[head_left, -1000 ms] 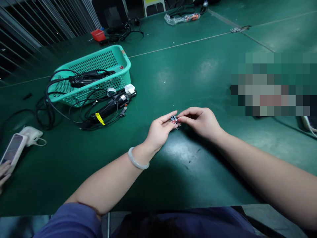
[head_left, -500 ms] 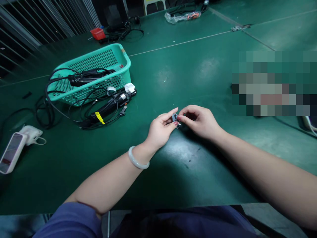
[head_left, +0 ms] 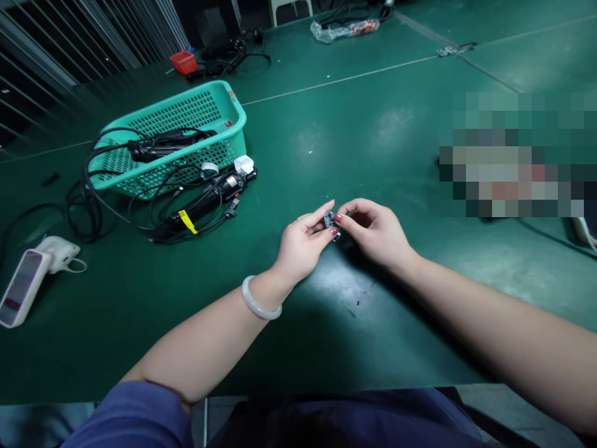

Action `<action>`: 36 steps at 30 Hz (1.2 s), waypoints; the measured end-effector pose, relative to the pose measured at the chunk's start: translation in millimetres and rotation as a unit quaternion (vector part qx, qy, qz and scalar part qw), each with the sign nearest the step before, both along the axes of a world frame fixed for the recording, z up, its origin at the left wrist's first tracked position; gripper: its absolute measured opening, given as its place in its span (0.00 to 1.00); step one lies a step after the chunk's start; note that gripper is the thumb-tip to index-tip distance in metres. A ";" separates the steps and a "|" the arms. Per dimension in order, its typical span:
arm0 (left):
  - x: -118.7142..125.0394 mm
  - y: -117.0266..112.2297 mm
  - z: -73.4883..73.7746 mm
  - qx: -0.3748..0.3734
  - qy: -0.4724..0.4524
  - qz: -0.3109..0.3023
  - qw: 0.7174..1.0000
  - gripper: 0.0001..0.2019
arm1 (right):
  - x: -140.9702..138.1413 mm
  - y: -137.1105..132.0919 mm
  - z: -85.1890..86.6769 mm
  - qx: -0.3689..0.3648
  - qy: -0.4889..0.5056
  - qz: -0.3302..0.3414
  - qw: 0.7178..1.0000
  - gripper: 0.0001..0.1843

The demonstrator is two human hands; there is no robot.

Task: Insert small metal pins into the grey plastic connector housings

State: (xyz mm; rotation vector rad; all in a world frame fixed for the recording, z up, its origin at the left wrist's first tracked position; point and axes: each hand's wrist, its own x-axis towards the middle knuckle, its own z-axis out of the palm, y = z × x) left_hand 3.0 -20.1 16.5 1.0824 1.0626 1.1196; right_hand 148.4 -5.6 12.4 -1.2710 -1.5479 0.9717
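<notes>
Between my two hands, just above the green table, is a small blue-grey part [head_left: 329, 219] with a bright metallic end low down; its exact kind is too small to make out. My left hand [head_left: 303, 246] pinches it between thumb and fingers. My right hand [head_left: 377, 227] comes from the other side, thumb and index fingertip pressed together at the part's right edge. Whether the right fingertips hold a separate tiny piece is hidden. A pale bangle [head_left: 259, 302] circles my left wrist.
On the green table [head_left: 396, 330], a turquoise basket [head_left: 233, 134] holds black cabled devices. Beside it lies a black device with a yellow tag [head_left: 187, 221] and cables. A white-framed device [head_left: 21, 286] sits at left, a red bin [head_left: 185, 63] and plastic bag [head_left: 326, 31] farther back. A blurred patch covers the right.
Both hands stay almost in place around the small part. My left thumb has shifted very slightly to the right; the rest of the table looks the same.
</notes>
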 end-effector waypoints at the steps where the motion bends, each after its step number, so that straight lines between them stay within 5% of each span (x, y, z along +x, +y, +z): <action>1: 0.1 0.0 0.3 -0.001 -0.002 0.001 1.000 0.22 | -1.0 -0.6 0.5 -0.006 0.007 -0.002 1.000 0.10; 10: 0.9 0.2 -0.3 -0.004 -0.015 0.008 1.000 0.22 | -4.4 -2.4 2.2 -0.086 0.110 0.020 0.990 0.15; 36: -3.0 -0.5 2.9 0.011 -0.012 -0.001 1.000 0.15 | -1.6 1.4 -0.4 0.010 0.051 -0.011 0.999 0.10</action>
